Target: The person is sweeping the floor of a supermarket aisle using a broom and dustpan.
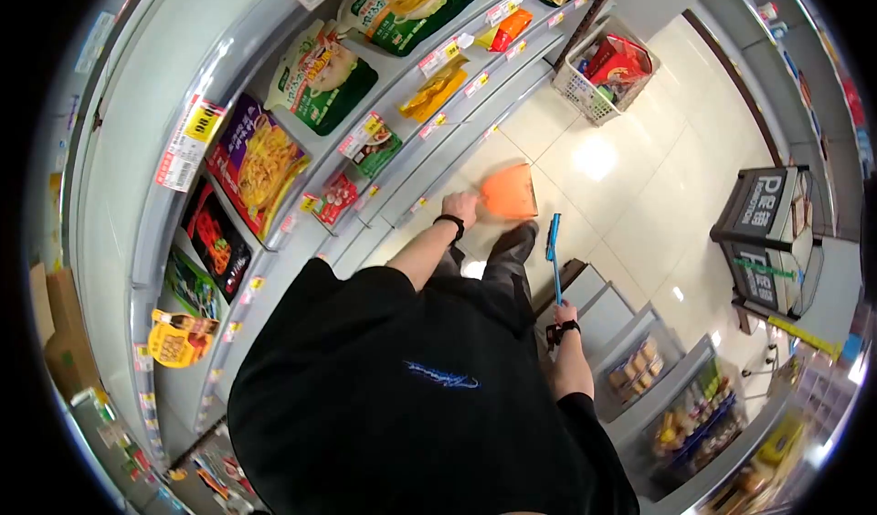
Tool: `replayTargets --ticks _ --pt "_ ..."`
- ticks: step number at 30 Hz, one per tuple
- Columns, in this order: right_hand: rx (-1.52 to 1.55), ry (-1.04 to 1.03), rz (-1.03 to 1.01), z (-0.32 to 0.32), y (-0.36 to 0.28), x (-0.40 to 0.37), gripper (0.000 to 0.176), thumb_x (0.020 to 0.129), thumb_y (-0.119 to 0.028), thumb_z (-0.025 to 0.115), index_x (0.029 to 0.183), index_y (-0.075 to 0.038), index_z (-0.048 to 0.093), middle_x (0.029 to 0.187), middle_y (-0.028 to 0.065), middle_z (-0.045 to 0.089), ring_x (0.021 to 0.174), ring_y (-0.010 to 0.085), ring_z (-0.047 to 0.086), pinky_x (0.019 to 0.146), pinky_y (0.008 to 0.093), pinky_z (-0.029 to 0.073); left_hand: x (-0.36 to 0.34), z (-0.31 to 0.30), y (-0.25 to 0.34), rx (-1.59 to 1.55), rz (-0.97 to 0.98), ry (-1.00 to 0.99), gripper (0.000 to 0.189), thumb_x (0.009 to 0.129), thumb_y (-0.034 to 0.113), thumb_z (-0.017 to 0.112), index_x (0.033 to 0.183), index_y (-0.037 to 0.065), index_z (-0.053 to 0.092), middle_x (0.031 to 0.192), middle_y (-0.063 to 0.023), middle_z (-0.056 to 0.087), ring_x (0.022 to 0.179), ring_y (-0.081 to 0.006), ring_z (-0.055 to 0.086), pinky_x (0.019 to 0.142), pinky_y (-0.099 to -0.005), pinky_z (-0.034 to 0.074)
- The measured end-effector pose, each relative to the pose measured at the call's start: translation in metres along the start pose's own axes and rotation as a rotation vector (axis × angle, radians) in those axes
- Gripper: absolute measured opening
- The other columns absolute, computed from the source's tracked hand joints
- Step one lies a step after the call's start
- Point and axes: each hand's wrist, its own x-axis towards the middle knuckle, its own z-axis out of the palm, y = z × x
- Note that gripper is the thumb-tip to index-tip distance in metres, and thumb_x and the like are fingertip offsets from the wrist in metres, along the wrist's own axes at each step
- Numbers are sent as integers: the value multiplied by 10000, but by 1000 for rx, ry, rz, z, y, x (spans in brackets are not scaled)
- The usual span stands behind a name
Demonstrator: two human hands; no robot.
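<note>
An orange dustpan point(510, 192) is over the tiled floor, just beyond my feet. My left hand point(461, 208) is closed at its near left side, where the handle is hidden by the fingers. To the right, my right hand point(565, 313) grips the lower end of a thin blue brush point(554, 241). The brush points away from me, its head to the right of the dustpan and apart from it. Dark bands circle both wrists.
Shelves with food packets point(260, 163) curve along the left. A basket point(603, 81) of red packets stands on the floor ahead. Dark boxes point(763, 206) are at the right, and bins of goods point(638, 369) stand near my right arm.
</note>
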Motion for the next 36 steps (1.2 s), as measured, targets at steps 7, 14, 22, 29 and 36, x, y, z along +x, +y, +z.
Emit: replayTargets --ticks 7,14,22,29,36 --pt "-44 -173 -68 -107 -71 129 417 778 -150 612 1181 -45 581 699 90 629 507 171 561 449 320 436 69 9 33 54 -174 4 168 807 178 544 897 106 666 850 -140 661 817 -321 647 715 -448 508" --pt "-212 -254 -181 -160 -121 220 472 795 -138 511 1241 17 513 661 118 625 492 183 566 440 319 433 86 7 57 94 -280 -40 186 802 164 547 935 93 656 852 -137 664 810 -318 655 709 -429 522" --pt "-275 -206 -182 -160 -189 225 493 772 -109 504 1254 -9 511 641 162 609 472 227 572 419 356 441 125 5 83 43 -257 11 164 782 138 530 819 57 668 819 -163 663 803 -335 646 698 -444 524" --pt "-293 -111 -206 -172 -223 238 495 747 -107 467 1231 -41 544 654 182 618 474 270 583 434 381 466 164 14 102 65 -281 62 153 773 111 521 756 50 661 753 -157 663 734 -321 658 642 -432 527" --pt "-485 -34 -392 -160 -238 266 394 717 -113 512 1087 -7 600 862 250 643 784 365 645 699 440 519 165 22 100 142 -305 94 158 771 141 537 745 94 685 738 -100 673 729 -264 669 621 -396 532"
